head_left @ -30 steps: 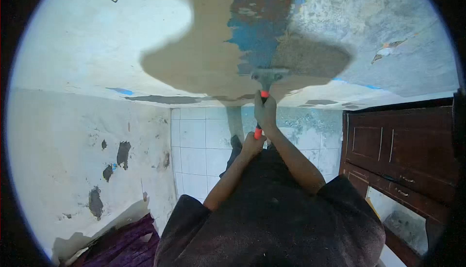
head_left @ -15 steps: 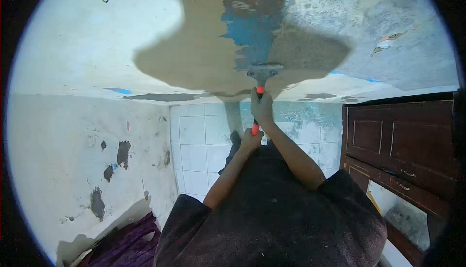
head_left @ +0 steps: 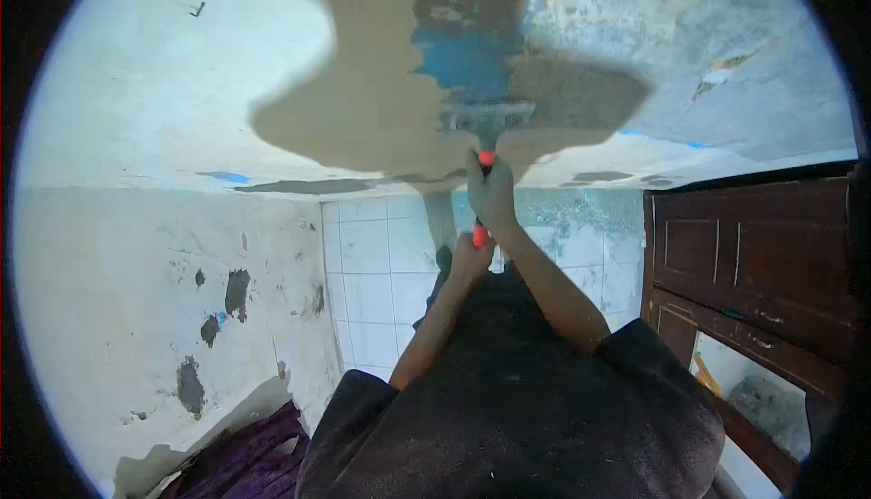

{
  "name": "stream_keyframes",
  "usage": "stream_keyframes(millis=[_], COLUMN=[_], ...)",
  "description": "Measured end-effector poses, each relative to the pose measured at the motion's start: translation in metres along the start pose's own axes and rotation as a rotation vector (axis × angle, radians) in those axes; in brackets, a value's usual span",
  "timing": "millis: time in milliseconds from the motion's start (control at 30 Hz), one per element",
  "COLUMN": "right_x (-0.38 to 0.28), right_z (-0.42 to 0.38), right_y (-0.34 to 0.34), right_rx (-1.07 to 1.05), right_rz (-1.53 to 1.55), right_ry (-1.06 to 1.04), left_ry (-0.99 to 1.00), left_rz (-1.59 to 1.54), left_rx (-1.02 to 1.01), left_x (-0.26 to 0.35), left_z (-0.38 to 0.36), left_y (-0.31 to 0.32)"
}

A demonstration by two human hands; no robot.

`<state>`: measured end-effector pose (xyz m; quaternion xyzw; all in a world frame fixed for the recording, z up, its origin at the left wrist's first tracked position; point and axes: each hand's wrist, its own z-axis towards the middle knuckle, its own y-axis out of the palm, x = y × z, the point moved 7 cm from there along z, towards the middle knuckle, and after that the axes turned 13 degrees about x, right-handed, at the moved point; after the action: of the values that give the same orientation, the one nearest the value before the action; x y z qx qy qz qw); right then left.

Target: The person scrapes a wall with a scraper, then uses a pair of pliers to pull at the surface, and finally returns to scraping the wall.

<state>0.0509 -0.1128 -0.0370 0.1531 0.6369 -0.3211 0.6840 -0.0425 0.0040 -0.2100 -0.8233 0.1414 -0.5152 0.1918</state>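
A wide-bladed scraper (head_left: 491,118) with a red and black handle is pressed to the painted wall (head_left: 354,127), its blade at the lower end of a blue and brown stripped strip (head_left: 464,56). My right hand (head_left: 492,198) is wrapped round the upper part of the handle, just below the head. Lower down, my left hand (head_left: 472,256) grips the butt end of the same handle. Both hands are closed, and the palms hide much of the handle. My shadow covers the wall around the blade.
White floor tiles (head_left: 363,245) lie below the wall, dusty to the right. A dark wooden cabinet (head_left: 789,254) stands at the right. The left wall (head_left: 136,272) has several grey patches, with purple cloth (head_left: 240,454) beneath. A small hook (head_left: 197,10) sticks out at upper left.
The scraper blade has moved slightly up the wall, with both hands still on the handle. The view has shifted a little.
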Motion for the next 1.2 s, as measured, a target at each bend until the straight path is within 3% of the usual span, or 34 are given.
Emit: stream_keyframes(millis=[100, 167, 233, 300, 367, 400, 433, 467, 700, 900, 1033, 1167, 1200], right_x=[0.009, 0.051, 0.084, 0.074, 0.058, 0.045, 0.069, 0.1, 0.094, 0.118, 0.118, 0.124, 0.128], right_z=[0.0, -0.012, -0.022, -0.017, -0.009, -0.008, -0.014, -0.019, -0.024, -0.026, -0.03, -0.024, -0.022], right_y=[0.005, 0.01, 0.016, 0.011, 0.012, 0.01, 0.015, 0.023, 0.014, 0.028, 0.022, 0.025, 0.026], right_rx=[0.034, 0.074, -0.015, 0.011, -0.064, -0.1, -0.102, -0.054, -0.08, -0.125, -0.112, -0.14, -0.166], right_rz=[0.033, 0.005, 0.077, 0.024, 0.06, 0.078, 0.075, 0.05, 0.052, 0.144, 0.081, 0.103, 0.114], right_ry=[-0.026, -0.036, 0.195, 0.125, 0.12, 0.225, 0.224, 0.183, 0.213, 0.282, 0.292, 0.248, 0.271], left_ry=[-0.024, -0.061, -0.079, -0.103, 0.026, 0.037, 0.036, 0.046, -0.089, -0.025, -0.027, -0.015, -0.002], left_rz=[-0.021, 0.019, -0.014, -0.035, 0.077, 0.036, 0.032, 0.06, -0.01, 0.077, 0.006, 0.055, 0.15], left_rx=[-0.058, -0.088, -0.168, -0.187, -0.022, 0.044, 0.045, 0.0, -0.219, -0.019, -0.039, -0.031, -0.022], left_x=[0.004, -0.009, -0.033, -0.023, -0.009, 0.021, 0.009, -0.003, -0.008, -0.03, -0.031, -0.075, -0.031], left_z=[0.007, 0.001, -0.001, -0.004, -0.001, -0.011, -0.007, -0.001, -0.017, 0.004, -0.012, 0.027, 0.018], left_y=[0.004, 0.004, 0.009, 0.006, -0.001, -0.015, -0.011, -0.004, 0.002, 0.004, 0.004, 0.031, 0.012])
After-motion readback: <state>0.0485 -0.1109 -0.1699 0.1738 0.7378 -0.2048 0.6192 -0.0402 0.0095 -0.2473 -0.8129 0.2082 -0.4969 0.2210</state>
